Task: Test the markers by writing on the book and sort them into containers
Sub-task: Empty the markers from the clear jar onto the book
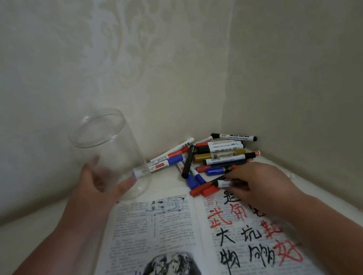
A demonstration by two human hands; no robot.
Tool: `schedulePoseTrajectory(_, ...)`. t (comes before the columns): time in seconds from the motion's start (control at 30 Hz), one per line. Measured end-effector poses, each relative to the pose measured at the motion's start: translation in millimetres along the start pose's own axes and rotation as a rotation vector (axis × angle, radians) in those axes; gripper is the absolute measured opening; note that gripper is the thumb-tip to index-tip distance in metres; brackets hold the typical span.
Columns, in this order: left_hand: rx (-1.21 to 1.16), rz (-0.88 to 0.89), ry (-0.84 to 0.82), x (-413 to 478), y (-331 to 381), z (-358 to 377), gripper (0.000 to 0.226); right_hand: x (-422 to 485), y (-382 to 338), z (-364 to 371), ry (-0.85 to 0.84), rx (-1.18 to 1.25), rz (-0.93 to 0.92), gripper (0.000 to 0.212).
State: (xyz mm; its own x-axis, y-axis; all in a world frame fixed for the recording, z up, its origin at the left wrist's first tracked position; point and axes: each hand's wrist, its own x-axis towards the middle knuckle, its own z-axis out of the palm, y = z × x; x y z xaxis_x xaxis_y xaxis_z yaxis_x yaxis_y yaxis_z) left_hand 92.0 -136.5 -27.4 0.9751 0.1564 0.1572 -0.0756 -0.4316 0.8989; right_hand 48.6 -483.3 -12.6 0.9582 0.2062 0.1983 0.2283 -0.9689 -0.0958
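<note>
A pale cream tabletop [24, 233] runs into the corner of a room. Both walls carry cream wallpaper [50, 63] with a faint damask leaf pattern, and the light is dim and even.

An open book of printed pages [159, 240] lies on the tabletop near the person. Its left page carries a black-and-white picture and some blue scribbles. Its right page is covered with large handwritten characters in red and black ink.

Beyond the top edge of the book, pushed right into the corner, lies a loose heap of markers [221, 152]. Most have white barrels with red, blue or black caps. Among them are a gold-barrelled marker [219, 155] and an all-black marker [188, 162] lying slantwise across the others.

The left hand [98, 186] grips a clear cylindrical plastic container [106, 147] near its base, fingers [126, 185] wrapped round the wall. The container is tilted left, just left of the heap and beside the book's top left corner.

The right hand [257, 184] reaches over the right page. Its curled fingers pinch a white-barrelled marker with a red cap [209, 190], which lies at the book's top edge, touching the nearest markers of the heap.
</note>
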Motion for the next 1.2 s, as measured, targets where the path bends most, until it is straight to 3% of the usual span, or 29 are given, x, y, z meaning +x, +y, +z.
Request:
schedulePoseTrajectory(0.17, 0.074, -0.017, 0.037, -1.9, 3.6, 2.1, 0.105, 3.8, 12.8, 7.8, 0.102, 0.138, -0.142, 0.030)
schedulePoseTrajectory(0.33, 0.147, -0.066, -0.030, -0.1, 4.2, -8.4, 0.116, 9.2, 13.4, 10.3, 0.043, 0.184, -0.203, 0.036)
schedulePoseTrajectory(0.47, 0.497, -0.103, -0.152, -1.1, 14.0, -42.0, 0.105, 7.7, 16.7, 11.9, -0.003, 0.190, -0.213, 0.042)
schedulePoseTrajectory(0.6, 0.720, 0.160, -0.268, -33.1, 52.9, -46.3, 0.087, 13.8, 14.2, 14.6, 0.008, 0.140, -0.242, 0.039)
schedulePoseTrajectory(0.7, 0.612, 0.432, -0.641, -75.4, 95.2, -0.6, 0.055, 20.0, 11.0, 19.0, 0.027, 0.115, -0.262, 0.034)
schedulePoseTrajectory(0.77, 0.628, 0.610, -0.809, -80.0, 99.8, 38.0, 0.046, 21.1, 10.8, 19.0, 0.053, 0.091, -0.238, 0.033)
schedulePoseTrajectory(0.87, 0.739, 0.757, -0.810, -58.3, 86.1, 82.0, 0.044, 19.3, 12.1, 17.7, 0.087, 0.033, -0.216, 0.034)
schedulePoseTrajectory(1.03, 0.789, 0.787, -0.751, -47.4, 50.2, 101.0, 0.063, 15.8, 23.5, 15.2, 0.072, 0.122, -0.154, 0.032)
schedulePoseTrajectory(1.2, 0.928, 0.731, -0.925, -66.5, 49.5, 96.3, 0.064, 12.7, 36.8, 10.7, 0.051, 0.179, -0.065, 0.029)
